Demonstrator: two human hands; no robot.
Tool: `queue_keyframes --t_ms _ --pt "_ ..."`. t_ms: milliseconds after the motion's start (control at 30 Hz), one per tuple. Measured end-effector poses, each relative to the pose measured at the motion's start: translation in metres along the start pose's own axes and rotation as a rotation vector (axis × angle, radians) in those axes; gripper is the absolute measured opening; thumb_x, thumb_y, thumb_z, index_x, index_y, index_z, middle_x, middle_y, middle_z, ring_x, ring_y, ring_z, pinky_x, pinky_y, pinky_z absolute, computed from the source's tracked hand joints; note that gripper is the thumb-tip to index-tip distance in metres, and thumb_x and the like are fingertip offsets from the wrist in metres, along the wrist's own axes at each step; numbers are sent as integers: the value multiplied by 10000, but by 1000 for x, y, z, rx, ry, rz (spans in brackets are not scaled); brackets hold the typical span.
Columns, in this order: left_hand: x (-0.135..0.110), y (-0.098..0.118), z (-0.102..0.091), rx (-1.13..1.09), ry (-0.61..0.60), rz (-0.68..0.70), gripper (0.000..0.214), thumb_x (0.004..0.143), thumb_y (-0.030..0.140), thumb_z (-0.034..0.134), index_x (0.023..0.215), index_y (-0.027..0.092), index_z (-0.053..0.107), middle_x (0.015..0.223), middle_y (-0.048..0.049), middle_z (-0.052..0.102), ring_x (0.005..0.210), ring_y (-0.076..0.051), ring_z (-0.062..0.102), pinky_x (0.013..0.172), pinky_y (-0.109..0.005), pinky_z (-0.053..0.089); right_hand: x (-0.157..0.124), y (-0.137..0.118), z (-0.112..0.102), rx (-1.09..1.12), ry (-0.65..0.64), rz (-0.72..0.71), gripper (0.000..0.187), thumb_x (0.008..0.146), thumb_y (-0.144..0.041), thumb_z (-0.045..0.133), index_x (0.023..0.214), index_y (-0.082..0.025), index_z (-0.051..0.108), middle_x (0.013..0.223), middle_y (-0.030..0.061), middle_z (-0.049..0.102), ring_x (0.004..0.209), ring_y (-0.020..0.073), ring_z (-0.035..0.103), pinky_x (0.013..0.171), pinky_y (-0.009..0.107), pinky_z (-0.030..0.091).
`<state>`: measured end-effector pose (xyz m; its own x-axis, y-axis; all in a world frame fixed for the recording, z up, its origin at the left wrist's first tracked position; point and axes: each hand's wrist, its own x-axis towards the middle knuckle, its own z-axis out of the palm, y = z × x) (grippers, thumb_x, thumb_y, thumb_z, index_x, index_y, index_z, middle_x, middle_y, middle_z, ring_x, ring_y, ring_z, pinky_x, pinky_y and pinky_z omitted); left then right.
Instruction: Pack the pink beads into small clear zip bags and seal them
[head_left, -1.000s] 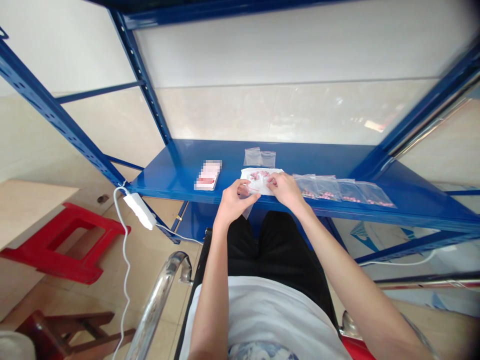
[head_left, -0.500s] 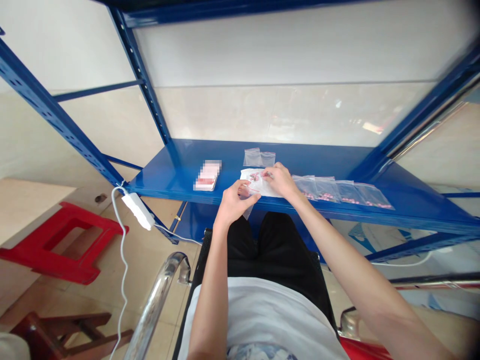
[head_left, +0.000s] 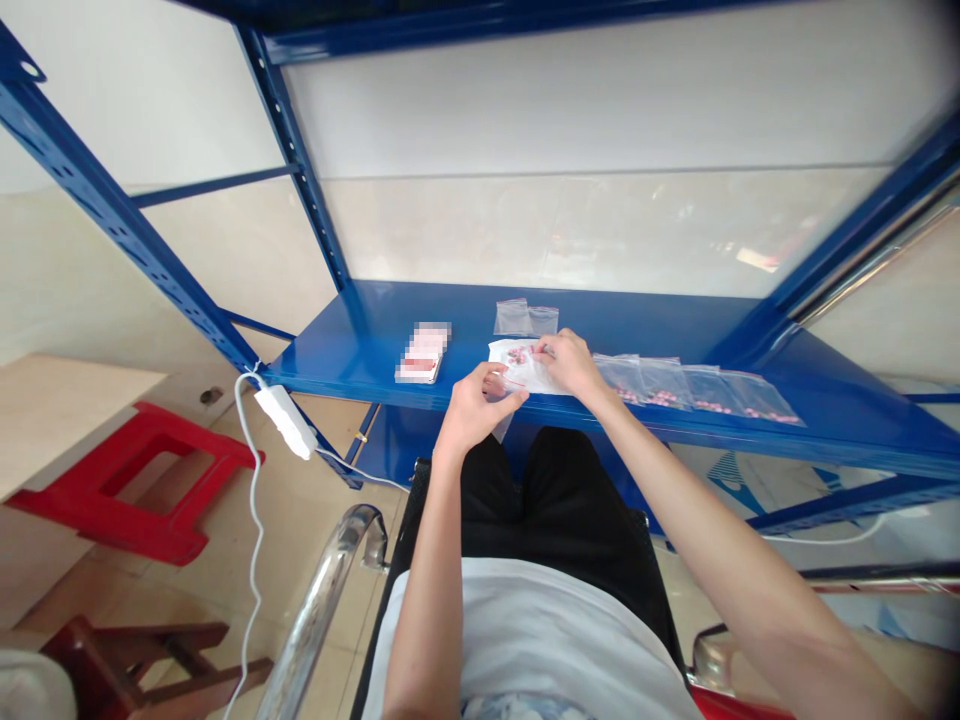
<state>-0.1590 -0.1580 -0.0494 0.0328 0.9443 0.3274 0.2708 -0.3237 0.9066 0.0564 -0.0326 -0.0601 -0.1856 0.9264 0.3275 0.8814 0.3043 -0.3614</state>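
The bagged pink pieces (head_left: 664, 397) are too small to identify.

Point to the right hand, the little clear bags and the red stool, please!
Right hand (head_left: 574, 362): head view, on the back of the hand.
Little clear bags (head_left: 697, 388): head view, on the middle of their row.
Red stool (head_left: 142, 528): head view, on its red frame.

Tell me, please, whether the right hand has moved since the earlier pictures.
Yes: the right hand has moved toward the back of the shelf, farther from its front edge than before.
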Motion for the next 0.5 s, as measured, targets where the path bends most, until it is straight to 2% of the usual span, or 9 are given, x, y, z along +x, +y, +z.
queue_keyframes --t_ms 167,267,333,433,500 --pt "0 0 0 13 -3 3 437 819 392 892 1169 200 713 891 -17 759 866 -179 745 824 -292 578 -3 -4 -2 23 35 13 155 963 -241 659 986 -201 808 1023 116 663 967 268 641 873 347 476" --pt "0 1 0 29 6 4 448 817 405 892 1175 198 719 895 -21 759 855 -179 742 807 -290 579 -7 -9 -10 156 53 29 123 925 -245 678 918 -190 788 934 98 687 910 259 638 864 355 476" --pt "0 1 1 41 8 9 454 820 407 889 1185 196 722 913 -28 766 860 -182 744 810 -294 581 -14 -15 -18 366 -2 22 149 914 -318 696 896 -191 772 879 75 707 843 241 629 827 354 478" --pt "0 2 2 57 0 35 463 820 385 891 1206 190 726 964 -45 786 903 -194 755 859 -311 589 -30 -31 -31 705 -171 -71 324 891 -515 732 862 -193 752 885 66 725 819 229 624 784 354 480" --pt "1 3 3 63 -23 57 466 822 375 893 1216 189 728 1005 -57 801 940 -207 762 895 -327 593 -41 -44 -40 799 -254 -134 423 853 -609 765 838 -187 749 877 66 711 824 227 618 768 354 476"
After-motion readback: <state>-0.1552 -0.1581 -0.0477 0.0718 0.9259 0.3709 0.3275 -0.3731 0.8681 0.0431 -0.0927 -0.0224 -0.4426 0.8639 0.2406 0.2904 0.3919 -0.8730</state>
